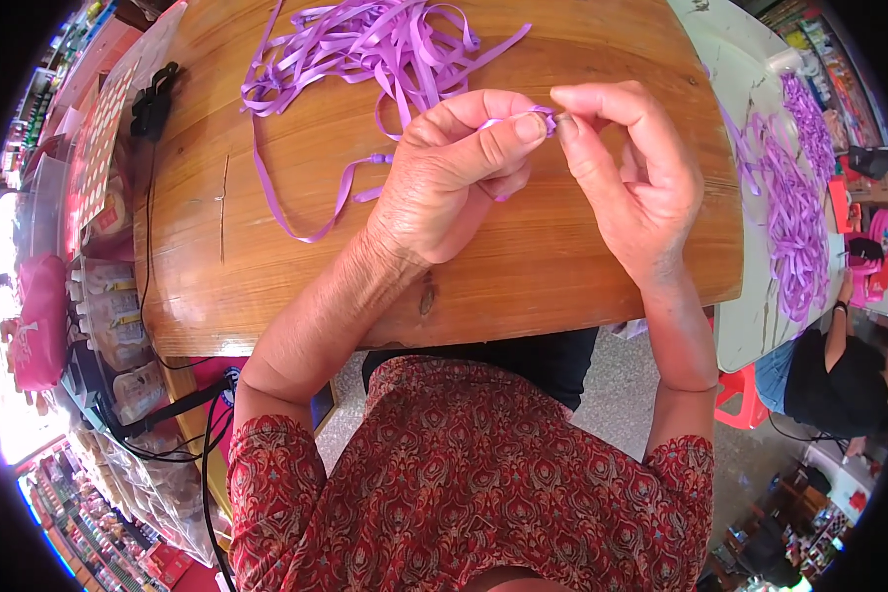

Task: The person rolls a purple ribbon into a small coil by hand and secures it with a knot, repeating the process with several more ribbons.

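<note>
My left hand [444, 168] is closed, pinching a small bunched purple ribbon [546, 120] between thumb and curled fingers above the wooden table. Most of that piece is hidden inside the hand. My right hand [641, 168] is just to its right, thumb and index fingertips slightly apart beside the ribbon's bunched end. Its other fingers are loosely bent. Whether the right thumb touches the ribbon is hard to see. Beyond my hands lies a loose heap of purple ribbons [365, 49]. One strand with a small knotted bit [377, 159] trails toward my left wrist.
The wooden table [296, 286] has a crack on its left. On the right, a pale side table [745, 331] bears more purple ribbon piles [794, 237]. A black clip with a cable [155, 104] sits at the left edge. A person in black [834, 380] is at the right.
</note>
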A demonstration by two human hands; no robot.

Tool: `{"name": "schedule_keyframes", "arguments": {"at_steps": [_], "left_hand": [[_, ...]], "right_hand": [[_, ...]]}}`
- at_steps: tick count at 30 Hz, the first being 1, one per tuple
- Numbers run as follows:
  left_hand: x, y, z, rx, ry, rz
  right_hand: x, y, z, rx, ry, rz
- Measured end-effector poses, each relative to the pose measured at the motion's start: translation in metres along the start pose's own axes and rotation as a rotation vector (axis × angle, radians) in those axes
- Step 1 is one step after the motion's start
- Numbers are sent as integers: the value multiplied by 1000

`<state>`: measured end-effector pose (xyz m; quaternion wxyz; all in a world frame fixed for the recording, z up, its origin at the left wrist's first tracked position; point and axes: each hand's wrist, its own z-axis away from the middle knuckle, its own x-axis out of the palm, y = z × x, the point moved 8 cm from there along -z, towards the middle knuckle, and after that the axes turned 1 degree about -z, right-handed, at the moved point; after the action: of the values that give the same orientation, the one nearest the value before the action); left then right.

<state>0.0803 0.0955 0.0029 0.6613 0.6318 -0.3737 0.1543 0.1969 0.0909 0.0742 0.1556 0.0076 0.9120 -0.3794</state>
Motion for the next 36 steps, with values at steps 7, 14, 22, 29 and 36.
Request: {"name": "schedule_keyframes", "arguments": {"at_steps": [7, 14, 22, 29, 36], "left_hand": [[3, -6, 0, -94, -54, 119], [4, -10, 2, -138, -39, 124], [-5, -13, 3, -209, 52, -62], [2, -4, 6, -109, 102, -329], [-4, -5, 7, -151, 132, -343]], "right_hand": [[-1, -10, -4, -90, -118, 52], [-2, -4, -3, -63, -164, 3], [-3, 0, -1, -11, -229, 8], [-8, 41, 15, 486, -138, -439], [-11, 53, 22, 569, -119, -514]]}}
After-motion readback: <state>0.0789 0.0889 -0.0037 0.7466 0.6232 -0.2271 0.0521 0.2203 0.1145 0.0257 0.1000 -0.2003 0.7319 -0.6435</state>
